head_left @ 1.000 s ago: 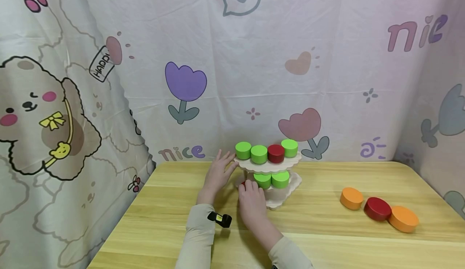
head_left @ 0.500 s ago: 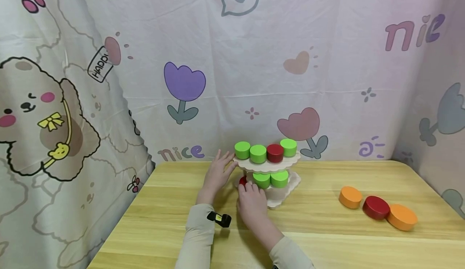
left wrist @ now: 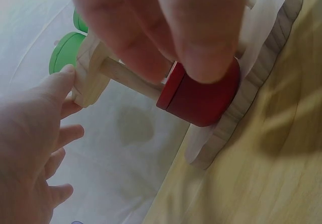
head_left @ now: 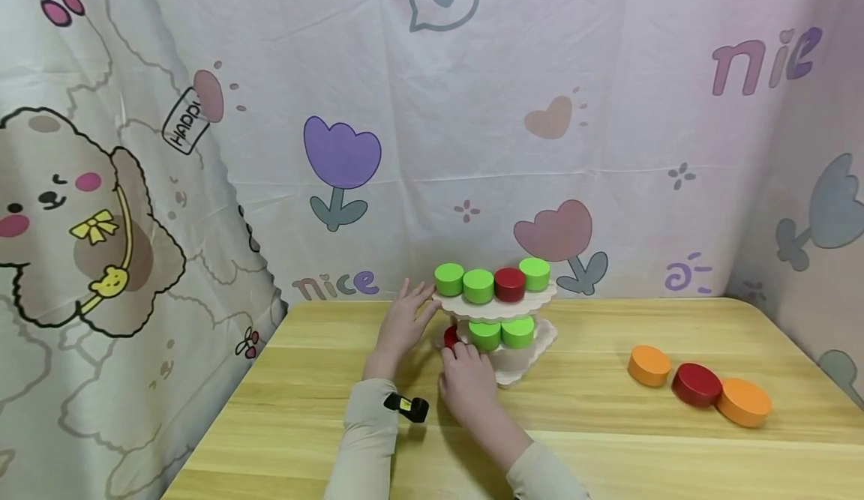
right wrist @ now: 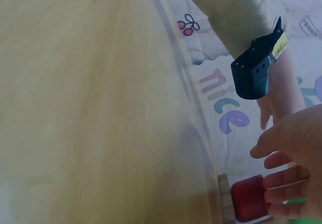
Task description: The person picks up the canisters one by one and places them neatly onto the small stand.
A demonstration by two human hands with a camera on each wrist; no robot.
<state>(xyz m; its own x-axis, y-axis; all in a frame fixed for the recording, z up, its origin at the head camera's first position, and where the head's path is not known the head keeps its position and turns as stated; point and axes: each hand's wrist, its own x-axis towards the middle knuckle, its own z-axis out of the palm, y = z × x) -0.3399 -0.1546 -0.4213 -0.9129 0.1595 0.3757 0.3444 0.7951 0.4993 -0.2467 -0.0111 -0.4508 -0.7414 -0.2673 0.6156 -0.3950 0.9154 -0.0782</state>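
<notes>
A pale wooden two-tier stand with scalloped edges point(head_left: 516, 369) stands on the table. A red round block point(left wrist: 201, 95) sits at the left end of its lower tier, beside two green blocks point(head_left: 518, 331). My right hand point(head_left: 469, 384) reaches in from the front, fingertips right at this red block; its thumb point(right wrist: 262, 148) is apart from the block in the right wrist view. My left hand point(head_left: 400, 326), fingers spread, touches the left edge of the upper tier. Along that tier stand several green blocks point(head_left: 478, 287) and one red block point(head_left: 509, 285).
To the right on the wooden table point(head_left: 607, 462) lie a small orange disc point(head_left: 649, 366), a dark red disc point(head_left: 697, 385) and a larger orange disc point(head_left: 744, 403). A printed curtain point(head_left: 466, 110) hangs behind the table. My left wrist bears a black camera point(head_left: 408, 408).
The fingers of my right hand have drawn slightly down, so more of the lower red block shows. My left hand stays at the upper tier. The head view has shifted slightly.
</notes>
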